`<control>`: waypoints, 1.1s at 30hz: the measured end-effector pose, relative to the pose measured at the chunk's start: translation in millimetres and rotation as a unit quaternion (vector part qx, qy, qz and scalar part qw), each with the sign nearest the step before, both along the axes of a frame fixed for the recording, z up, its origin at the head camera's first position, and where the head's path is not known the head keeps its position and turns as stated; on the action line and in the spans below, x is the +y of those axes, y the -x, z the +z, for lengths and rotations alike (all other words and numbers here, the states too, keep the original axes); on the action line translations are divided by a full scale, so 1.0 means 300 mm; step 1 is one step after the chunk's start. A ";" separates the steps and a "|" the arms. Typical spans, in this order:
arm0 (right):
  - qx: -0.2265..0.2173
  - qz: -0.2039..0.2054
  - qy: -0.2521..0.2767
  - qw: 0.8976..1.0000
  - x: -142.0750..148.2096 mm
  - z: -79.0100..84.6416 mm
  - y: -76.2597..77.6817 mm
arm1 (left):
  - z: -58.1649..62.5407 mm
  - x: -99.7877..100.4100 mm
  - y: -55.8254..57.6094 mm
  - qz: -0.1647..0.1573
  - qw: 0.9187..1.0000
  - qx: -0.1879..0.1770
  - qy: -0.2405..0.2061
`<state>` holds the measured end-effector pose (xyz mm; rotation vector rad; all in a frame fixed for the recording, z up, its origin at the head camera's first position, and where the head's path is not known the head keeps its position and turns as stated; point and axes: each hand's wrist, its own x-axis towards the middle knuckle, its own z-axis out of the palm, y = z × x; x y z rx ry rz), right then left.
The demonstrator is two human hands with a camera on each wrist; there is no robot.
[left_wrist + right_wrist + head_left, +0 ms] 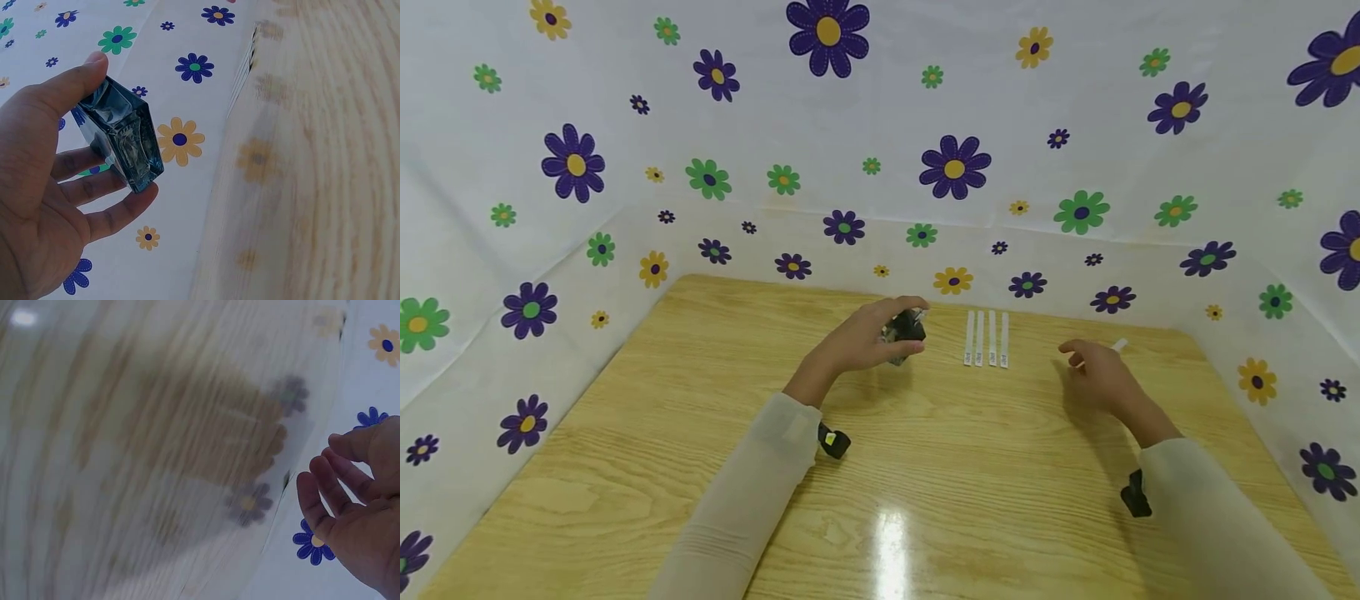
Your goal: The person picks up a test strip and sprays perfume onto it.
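My left hand point(868, 337) grips a dark blue glass perfume bottle point(907, 327) above the table, left of several narrow white paper strips point(992, 340). In the left wrist view, the bottle point(128, 137) is tilted, its thick faceted glass between the thumb and fingers of the left hand point(50, 175). The strips lie side by side, small dark print at their near ends. To their right hovers my right hand point(1101, 375), fingers loosely bent and holding nothing. Another white strip point(1119, 344) shows just behind it, partly hidden. The right wrist view shows the same right hand point(356, 494) with nothing in its grasp.
The wooden table point(865, 475) has a glossy top that reflects a light near its front. A white cloth point(880, 108) printed with flowers hangs behind the table and along both sides. Small black wrist cameras hang under both sleeves.
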<state>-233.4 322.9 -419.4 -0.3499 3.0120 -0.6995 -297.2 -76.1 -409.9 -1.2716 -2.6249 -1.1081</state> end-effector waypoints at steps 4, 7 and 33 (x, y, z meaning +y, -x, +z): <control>-0.008 0.003 -0.028 1.000 0.022 -0.009 -0.002 | 0.001 0.004 0.001 -0.001 1.000 0.002 0.003; -0.003 0.002 -0.048 0.999 0.036 -0.018 -0.002 | 0.000 0.008 0.002 -0.004 1.000 0.005 0.003; 0.015 0.022 -0.111 0.993 0.104 -0.050 -0.013 | -0.009 0.003 0.008 -0.001 1.000 0.010 -0.003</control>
